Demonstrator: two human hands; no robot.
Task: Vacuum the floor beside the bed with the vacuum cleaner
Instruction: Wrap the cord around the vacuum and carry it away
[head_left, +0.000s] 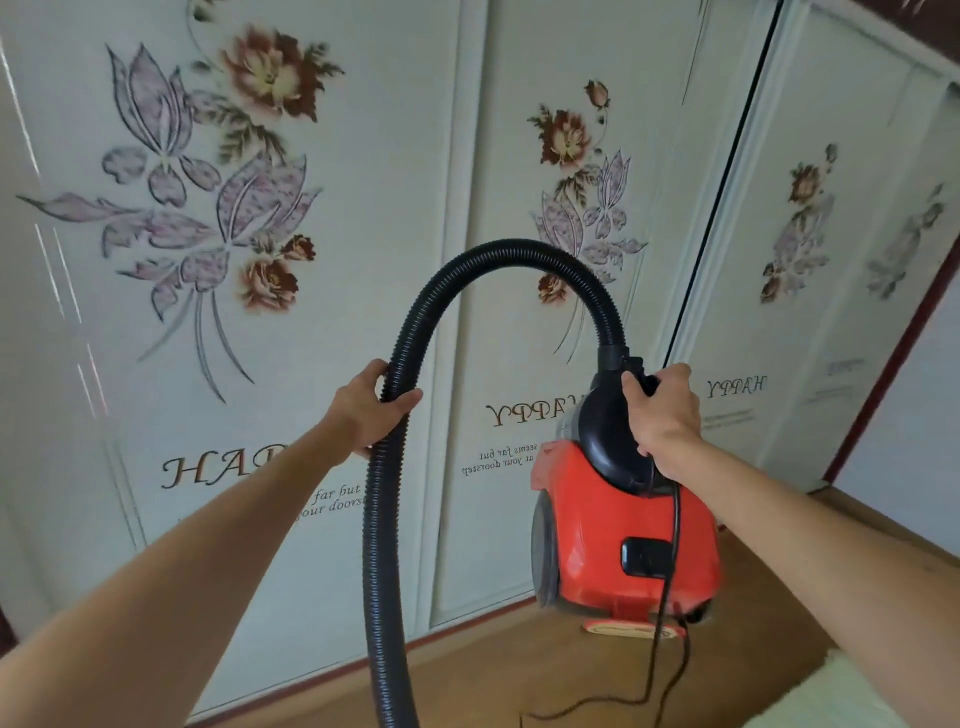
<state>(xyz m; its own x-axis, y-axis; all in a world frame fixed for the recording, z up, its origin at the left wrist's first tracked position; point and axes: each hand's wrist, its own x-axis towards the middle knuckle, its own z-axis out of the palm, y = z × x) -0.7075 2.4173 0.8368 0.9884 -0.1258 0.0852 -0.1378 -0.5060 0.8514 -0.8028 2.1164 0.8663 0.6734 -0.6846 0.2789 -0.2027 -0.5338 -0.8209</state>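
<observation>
Vacuum, red, seems lifted low over floor by wardrobe doors: R hand grips top handle, L hand grips hose; advice: set down level, keep hose slack, mind trailing cord.

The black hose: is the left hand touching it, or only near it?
Touching. The head view shows the left hand curled round the black hose, with the thumb across its front and no gap.
</observation>
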